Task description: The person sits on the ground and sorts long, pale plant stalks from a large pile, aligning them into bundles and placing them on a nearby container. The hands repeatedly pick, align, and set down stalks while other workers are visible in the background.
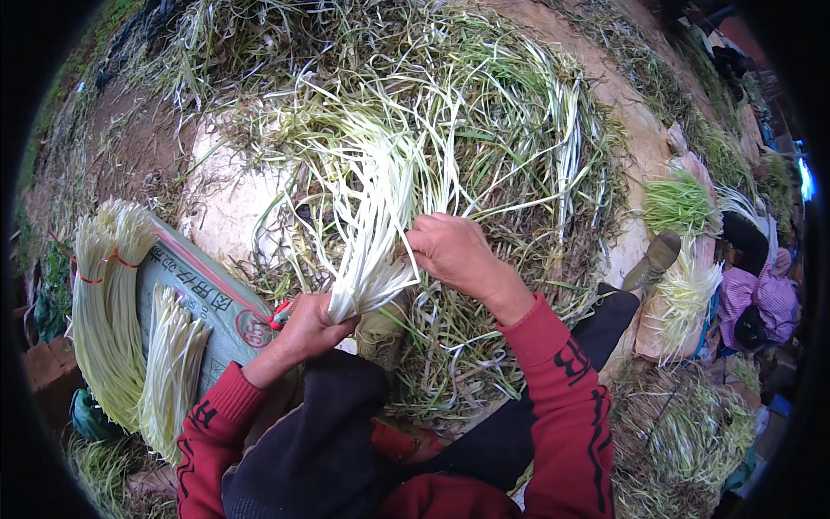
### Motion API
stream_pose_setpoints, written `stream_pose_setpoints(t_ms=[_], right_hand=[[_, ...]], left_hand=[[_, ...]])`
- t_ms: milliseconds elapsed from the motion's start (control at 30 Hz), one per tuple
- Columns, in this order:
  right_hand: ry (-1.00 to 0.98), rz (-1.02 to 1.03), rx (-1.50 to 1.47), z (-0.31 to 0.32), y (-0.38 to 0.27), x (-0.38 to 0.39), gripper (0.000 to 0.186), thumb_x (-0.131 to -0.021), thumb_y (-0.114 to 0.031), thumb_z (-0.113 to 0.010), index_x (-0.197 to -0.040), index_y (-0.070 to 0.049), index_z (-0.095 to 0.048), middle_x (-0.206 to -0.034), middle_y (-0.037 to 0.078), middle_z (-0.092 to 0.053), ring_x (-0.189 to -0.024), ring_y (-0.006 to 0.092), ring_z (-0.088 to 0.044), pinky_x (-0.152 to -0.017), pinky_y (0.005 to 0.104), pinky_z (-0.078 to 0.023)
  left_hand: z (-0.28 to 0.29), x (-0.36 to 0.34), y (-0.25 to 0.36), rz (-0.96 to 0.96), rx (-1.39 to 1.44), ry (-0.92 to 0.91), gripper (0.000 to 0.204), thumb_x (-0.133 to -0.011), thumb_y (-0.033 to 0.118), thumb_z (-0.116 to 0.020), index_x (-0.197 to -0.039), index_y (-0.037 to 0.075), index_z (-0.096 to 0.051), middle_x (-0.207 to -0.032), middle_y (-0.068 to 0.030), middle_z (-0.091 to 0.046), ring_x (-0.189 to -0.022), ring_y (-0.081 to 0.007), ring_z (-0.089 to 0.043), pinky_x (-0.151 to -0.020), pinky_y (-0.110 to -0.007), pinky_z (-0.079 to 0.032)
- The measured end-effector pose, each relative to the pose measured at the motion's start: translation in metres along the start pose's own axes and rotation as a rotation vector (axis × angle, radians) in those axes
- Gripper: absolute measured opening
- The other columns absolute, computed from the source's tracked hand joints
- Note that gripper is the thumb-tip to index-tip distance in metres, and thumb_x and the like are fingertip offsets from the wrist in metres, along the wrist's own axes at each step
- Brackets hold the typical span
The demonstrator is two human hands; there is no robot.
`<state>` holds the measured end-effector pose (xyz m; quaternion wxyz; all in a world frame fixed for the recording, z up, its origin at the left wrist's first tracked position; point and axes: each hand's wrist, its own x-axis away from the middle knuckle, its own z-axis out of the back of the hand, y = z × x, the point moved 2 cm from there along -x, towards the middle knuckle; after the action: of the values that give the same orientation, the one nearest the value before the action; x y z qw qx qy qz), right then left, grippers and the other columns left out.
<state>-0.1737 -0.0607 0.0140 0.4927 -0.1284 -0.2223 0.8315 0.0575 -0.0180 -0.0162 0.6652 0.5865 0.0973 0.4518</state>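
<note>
Left hand (316, 323) gripped pale stalk bunch (372, 208), right hand (456, 253) pinched a thin stalk (417, 274), red-tied bundles (105, 311) lay along green sack (221, 353) at left, contents hidden.

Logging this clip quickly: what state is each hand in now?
Left hand: closed, holding stalks.
Right hand: curled at the stalks' right side; whether it pinches any cannot be told.
</note>
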Motion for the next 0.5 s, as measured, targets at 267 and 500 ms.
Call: stream_pose_setpoints(t_ms=[267, 500], right_hand=[[0.734, -0.674, -0.076, 0.041, 0.098, 0.081, 0.013, -0.083, -0.016, -0.059, -0.081, -0.004, -0.061, -0.074, 0.009, -0.057, -0.067, 0.0246, -0.055, -0.060, 0.0339, -0.045], [0.171, -0.625, 0.377, -0.078, 0.032, 0.147, 0.046, -0.082, -0.034, -0.058, -0.119, -0.009, -0.048, -0.125, 0.018, -0.042, -0.120, 0.0373, -0.034, -0.099, 0.0495, -0.030]], left_hand=[[0.098, -0.021, 0.061, -0.085, 0.751, 0.423, 0.017, -0.081, 0.019, -0.060, -0.086, 0.004, -0.056, -0.064, 0.0007, -0.052, -0.049, -0.0052, -0.044, -0.046, -0.020, -0.039], [0.119, -0.058, 0.025, -0.325, 1.522, 0.402, 0.025, -0.090, 0.012, -0.049, -0.113, 0.002, -0.048, -0.074, -0.0002, -0.049, -0.057, -0.0060, -0.041, -0.049, -0.021, -0.037]])
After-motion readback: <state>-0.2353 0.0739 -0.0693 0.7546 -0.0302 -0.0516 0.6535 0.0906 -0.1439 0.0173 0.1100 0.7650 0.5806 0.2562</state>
